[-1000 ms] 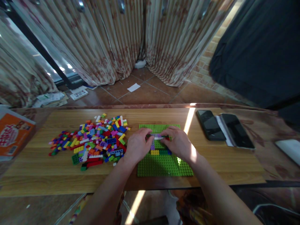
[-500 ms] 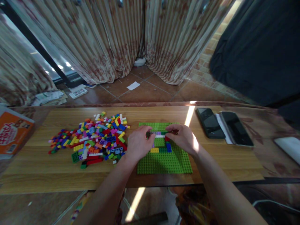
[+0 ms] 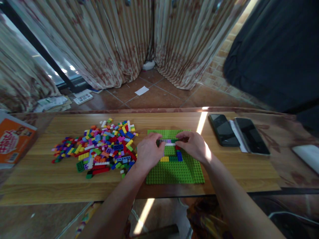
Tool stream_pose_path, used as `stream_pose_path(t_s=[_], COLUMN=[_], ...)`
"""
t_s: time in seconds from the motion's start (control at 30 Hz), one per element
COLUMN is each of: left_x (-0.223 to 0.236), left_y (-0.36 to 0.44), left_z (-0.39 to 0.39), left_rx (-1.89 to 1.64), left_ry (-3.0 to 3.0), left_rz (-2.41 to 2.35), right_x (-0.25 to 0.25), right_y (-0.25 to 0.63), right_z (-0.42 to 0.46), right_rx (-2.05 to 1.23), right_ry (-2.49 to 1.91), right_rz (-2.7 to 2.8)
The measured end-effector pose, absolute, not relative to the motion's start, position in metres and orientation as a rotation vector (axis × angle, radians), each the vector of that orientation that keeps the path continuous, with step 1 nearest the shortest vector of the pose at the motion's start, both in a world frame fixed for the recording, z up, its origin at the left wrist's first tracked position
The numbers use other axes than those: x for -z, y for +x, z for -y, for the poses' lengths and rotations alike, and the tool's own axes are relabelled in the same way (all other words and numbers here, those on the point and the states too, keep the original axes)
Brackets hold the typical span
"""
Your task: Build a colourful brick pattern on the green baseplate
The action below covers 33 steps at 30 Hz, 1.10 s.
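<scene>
A green studded baseplate (image 3: 174, 174) lies on the bench with a rectangular outline of toy building bricks on it. Yellow bricks (image 3: 164, 159) and a blue brick (image 3: 179, 156) form its near side. On the far side runs a white brick (image 3: 170, 144) with purple and green ones behind it. My left hand (image 3: 149, 149) curls its thumb and fingers around the left end of this far row. At the right end, my right hand (image 3: 191, 145) pinches the row, beside a red brick. The fingers hide both ends of the row.
Left of the baseplate spreads a large pile of loose bricks (image 3: 109, 149) in many colours. Two dark phones, one (image 3: 223, 130) left of the other (image 3: 252, 135), lie at the right of the wooden bench (image 3: 236, 172). An orange box (image 3: 13, 141) stands at the far left.
Both hands stay at the ends of the far brick row with almost no movement. The view has shifted very slightly.
</scene>
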<state>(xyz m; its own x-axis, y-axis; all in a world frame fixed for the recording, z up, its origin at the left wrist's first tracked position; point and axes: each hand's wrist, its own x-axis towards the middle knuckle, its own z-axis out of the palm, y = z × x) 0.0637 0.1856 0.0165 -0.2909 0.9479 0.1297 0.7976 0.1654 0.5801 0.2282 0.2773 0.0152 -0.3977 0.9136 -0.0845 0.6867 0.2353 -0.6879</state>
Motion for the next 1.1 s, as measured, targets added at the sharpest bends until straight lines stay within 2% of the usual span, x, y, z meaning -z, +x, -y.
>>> stream_pose_path(t_s=[0.63, 0.93, 1.1], left_x=[-0.017, -0.015, -0.014], left_y=[0.069, 0.064, 0.055], left_z=[-0.19, -0.188, -0.188], left_rx=[-0.785, -0.801, -0.948], left_ry=[1.592, 1.695, 1.775], left_rz=[-2.232, -2.153, -2.048], right_x=[-0.022, -0.016, -0.012], right_y=[0.222, 0.227, 0.236], right_z=[-0.274, -0.28, -0.289], right_rx=[-0.862, -0.964, -1.079], right_ry=[-1.509, -1.464, -1.435], right_rz=[2.241, 2.209, 1.936])
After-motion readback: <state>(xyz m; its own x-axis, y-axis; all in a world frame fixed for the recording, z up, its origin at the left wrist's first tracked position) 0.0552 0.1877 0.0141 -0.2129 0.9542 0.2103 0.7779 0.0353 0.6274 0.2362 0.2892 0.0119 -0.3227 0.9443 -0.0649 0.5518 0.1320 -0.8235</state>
